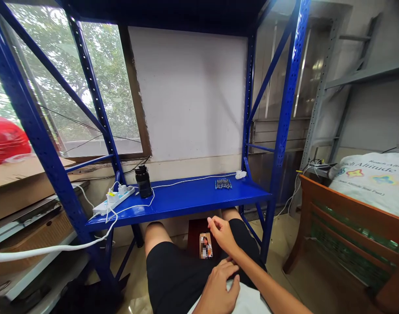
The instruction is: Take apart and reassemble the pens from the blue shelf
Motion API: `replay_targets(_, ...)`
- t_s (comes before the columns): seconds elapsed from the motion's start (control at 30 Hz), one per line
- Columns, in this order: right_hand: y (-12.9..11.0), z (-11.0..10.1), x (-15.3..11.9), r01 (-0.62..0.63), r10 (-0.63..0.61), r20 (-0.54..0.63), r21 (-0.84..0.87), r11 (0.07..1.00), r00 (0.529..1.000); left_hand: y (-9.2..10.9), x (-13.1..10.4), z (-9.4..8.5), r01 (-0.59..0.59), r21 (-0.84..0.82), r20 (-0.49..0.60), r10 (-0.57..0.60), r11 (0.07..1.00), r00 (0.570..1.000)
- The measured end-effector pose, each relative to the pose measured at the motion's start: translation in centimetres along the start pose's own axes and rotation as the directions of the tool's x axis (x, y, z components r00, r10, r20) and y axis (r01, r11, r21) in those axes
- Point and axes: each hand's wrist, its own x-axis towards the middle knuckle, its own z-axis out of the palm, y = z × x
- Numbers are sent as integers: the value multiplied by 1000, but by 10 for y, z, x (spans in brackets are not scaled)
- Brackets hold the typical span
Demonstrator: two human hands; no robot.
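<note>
My right hand (221, 234) is raised over my right thigh, its fingers curled in and its thumb pointing up and forward. Nothing shows in it. Just left of it, a phone (206, 245) with a lit picture of a person lies on a dark red surface (193, 231) between my legs. Closer to my body, my left hand (219, 281) rests by my right forearm, thumb apart from the fingers, holding nothing visible. Its fingertips are partly hidden at the forearm. My lap is covered by black shorts (173, 266).
A blue metal shelf (186, 198) spans the front. On it stand a black bottle (143, 181), a white power strip (113, 201), a row of small dark cylinders (223, 184) and a crumpled white item (241, 174). A wooden chair (349, 200) stands at right, cardboard boxes (19, 174) at left.
</note>
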Motion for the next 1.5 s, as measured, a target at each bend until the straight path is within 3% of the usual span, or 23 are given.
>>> replay_targets(0.13, 21, -9, 71, -12, 4, -37, -213, 977, 999, -4, -2, -1, -30, -24, -49, 28, 999, 998)
replay_targets(0.27, 48, -7, 140, -97, 106, -8, -469, 878, 994, 2, -3, -4, -81, -59, -76, 77, 995, 994)
replay_targets(0.47, 82, -2, 192, -120, 227, 58, -707, 697, 972, 7, -6, -7, -92, -51, -63, 89, 994, 994)
replay_targets(0.8, 96, 7, 198, -82, 162, 11, -825, 559, 987, 10, -7, -9, -37, -37, -38, 36, 999, 999)
replay_targets(1.1, 89, 6, 199, -260, 275, -97, -712, 652, 956, 10, -8, -10, -32, -45, -33, 30, 998, 999)
replay_targets(1.3, 72, -4, 190, -362, 360, -89, -427, 829, 929, 6, -6, -7, -38, -54, -36, 36, 998, 999)
replay_targets(1.4, 58, -9, 179, -390, 375, -114, -165, 906, 920, 5, -5, -6, -43, -61, -31, 41, 997, 999)
replay_targets(1.5, 40, -7, 149, -371, 389, -129, 148, 917, 912, 6, -5, -8, -49, -60, -30, 48, 997, 998)
